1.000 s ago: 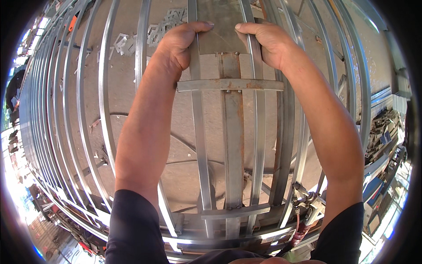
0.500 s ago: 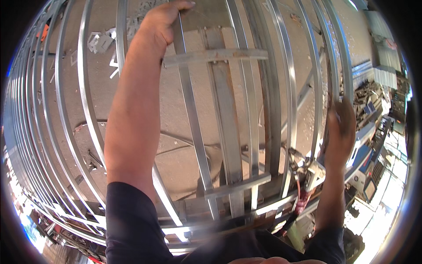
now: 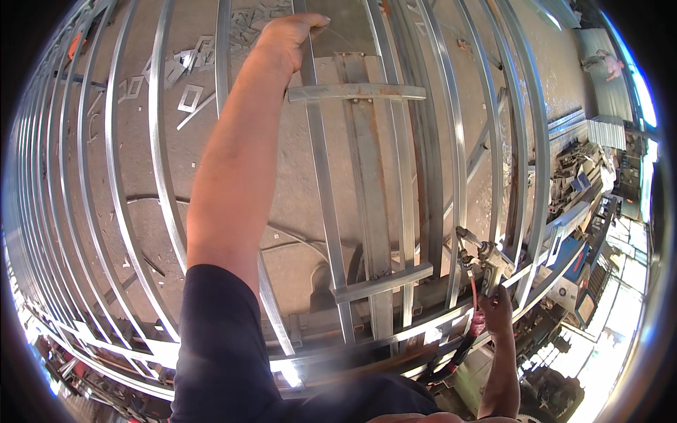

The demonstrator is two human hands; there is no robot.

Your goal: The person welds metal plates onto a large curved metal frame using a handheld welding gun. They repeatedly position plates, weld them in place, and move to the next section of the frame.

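My left hand (image 3: 295, 39) is up at the far side, its fingers curled over a long square metal tube (image 3: 321, 151). Down at the near right, my right hand (image 3: 498, 310) has its fingers bent at the lower end of a gun-shaped metal tool (image 3: 496, 264) with a thin reddish hose. Exactly how the fingers sit on the tool is hard to see. A short crossbar (image 3: 356, 92) lies across the tubes near my left wrist, and a second short crossbar (image 3: 384, 283) lies across them closer to me.
Many parallel metal bars (image 3: 116, 162) run away from me on the left. Flat frame-shaped metal pieces (image 3: 190, 97) and a dark cable (image 3: 296, 236) lie on the floor. At right are a scrap pile (image 3: 580, 173) and a person (image 3: 608, 65) in the distance.
My right hand has left the outer bar at the right and come down toward me to the gun-shaped tool. My left hand stays on its tube; the view has shifted slightly.
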